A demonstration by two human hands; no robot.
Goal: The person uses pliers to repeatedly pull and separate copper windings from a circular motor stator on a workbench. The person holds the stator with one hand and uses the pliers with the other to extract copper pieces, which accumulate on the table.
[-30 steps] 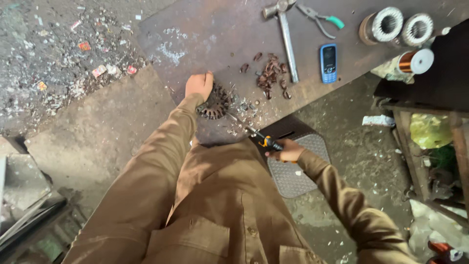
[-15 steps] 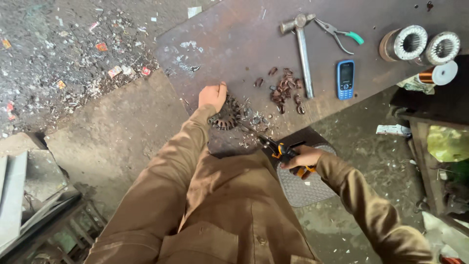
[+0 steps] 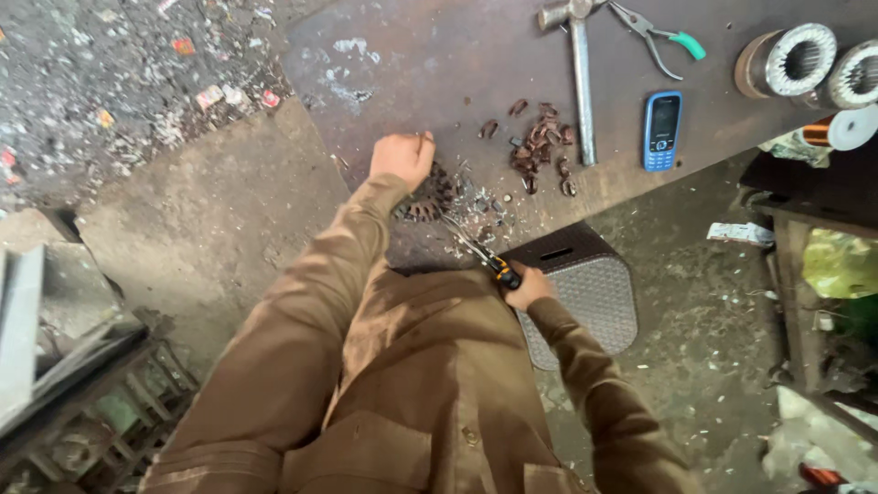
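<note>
1. Rough concrete floor [image 3: 183, 210], strewn with metal scraps and bits of litter at the upper left, surrounds a dark, rust-stained metal desk [image 3: 439, 64] that runs across the top of the view.
2. The person's left arm, in a brown sleeve, stretches forward and up to the desk's near edge; the left hand [image 3: 401, 157] is curled into a loose fist, pressing down on a round, toothed motor stator [image 3: 428, 199] that lies flat on the desk just below the knuckles.
3. The right arm bends at the elbow, forearm coming up from the lower right; the right hand [image 3: 529, 287] is wrapped tightly round the black-and-orange handle of a screwdriver [image 3: 477, 249].
4. The screwdriver's long axis runs on a diagonal, handle at the lower right off the desk's edge, thin shaft pointing up and left, its tip at the stator's right side; whether it touches cannot be told.
5. Small chips and wire scraps lie round the stator.
6. Further right on the desk sit a heap of brown copper wire clippings [image 3: 541, 146], a hammer [image 3: 580, 73] with its handle pointing toward the person, green-handled pliers [image 3: 660, 37], a blue mobile phone [image 3: 662, 130] and wire spools [image 3: 792, 60].
7. A woven dark stool [image 3: 585, 293] stands below the desk's edge, beside the right hand.
</note>
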